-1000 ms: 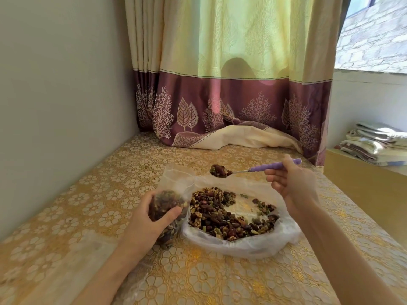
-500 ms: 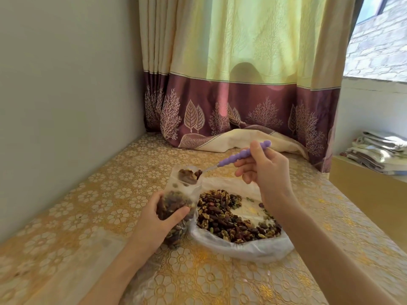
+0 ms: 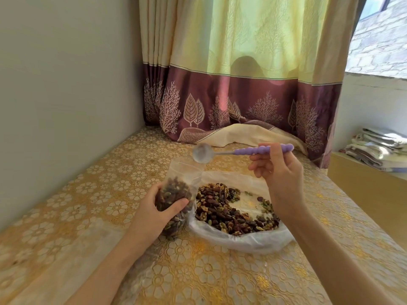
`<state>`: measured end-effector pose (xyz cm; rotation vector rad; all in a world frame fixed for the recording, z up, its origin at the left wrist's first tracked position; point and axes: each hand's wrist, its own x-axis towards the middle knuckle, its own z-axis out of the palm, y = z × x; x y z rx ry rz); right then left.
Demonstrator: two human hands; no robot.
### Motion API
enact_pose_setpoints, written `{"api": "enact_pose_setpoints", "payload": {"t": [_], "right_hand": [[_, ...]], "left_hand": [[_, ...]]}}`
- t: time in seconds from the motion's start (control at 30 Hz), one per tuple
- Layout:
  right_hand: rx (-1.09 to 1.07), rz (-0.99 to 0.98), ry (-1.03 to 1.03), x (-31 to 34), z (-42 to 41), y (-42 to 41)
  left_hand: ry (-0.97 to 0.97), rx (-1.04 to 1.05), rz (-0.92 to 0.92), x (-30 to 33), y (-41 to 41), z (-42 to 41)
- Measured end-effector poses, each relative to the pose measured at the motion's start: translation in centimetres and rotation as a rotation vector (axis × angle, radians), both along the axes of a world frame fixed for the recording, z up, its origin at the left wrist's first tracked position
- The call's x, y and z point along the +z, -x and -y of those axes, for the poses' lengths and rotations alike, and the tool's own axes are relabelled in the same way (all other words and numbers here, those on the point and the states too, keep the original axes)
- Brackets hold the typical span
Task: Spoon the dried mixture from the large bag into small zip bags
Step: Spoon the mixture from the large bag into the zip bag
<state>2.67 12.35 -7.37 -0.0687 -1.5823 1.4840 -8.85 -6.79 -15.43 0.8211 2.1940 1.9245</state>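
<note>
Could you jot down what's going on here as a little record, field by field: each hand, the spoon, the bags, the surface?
left hand: grips the small bag, upright and open at the top
small bag contents: partly filled with dried mixture
right hand: holds the spoon by its purple handle
spoon bowl: empty, above the small bag's mouth
large bag: lies open beside the small bag, mixture inside
surface: gold floral tablecloth

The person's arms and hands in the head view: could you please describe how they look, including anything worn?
Both forearms are bare as far as the frame shows, with no sleeves in view. The left hand and right hand wear no gloves, and no rings, watch or bracelets can be seen. The fingers are slim, with short, plain nails.
</note>
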Motion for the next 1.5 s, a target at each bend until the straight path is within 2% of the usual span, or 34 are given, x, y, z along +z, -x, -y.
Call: {"api": "enact_pose_setpoints", "payload": {"t": [0.13,0.3,0.47,0.63,1.13,1.5], "right_hand": [[-0.132,0.064,0.194,-2.0,-2.6,-1.3],[-0.471,0.243,0.051,-5.2,-4.5,-2.5],[-0.607,0.263,-0.077,-6.2,-4.8,-2.7],[-0.504,0.306,-0.024,-6.6,-4.4,-2.2],[-0.198,0.479,0.43,-6.6,-4.8,-2.0],[-0.196,0.354,0.531,-6.1,-4.5,-2.5]], "left_hand": [[0.001,0.002,-0.002,0.0,-0.1,0.0],[0.011,0.001,-0.015,0.1,-0.2,0.0],[0.014,-0.004,-0.034,0.0,-0.2,-0.1],[0.023,-0.004,-0.042,0.0,-0.2,-0.1],[0.039,0.009,-0.048,0.0,-0.2,-0.2],[0.037,0.012,-0.048,-0.1,0.0,-0.2]]}}
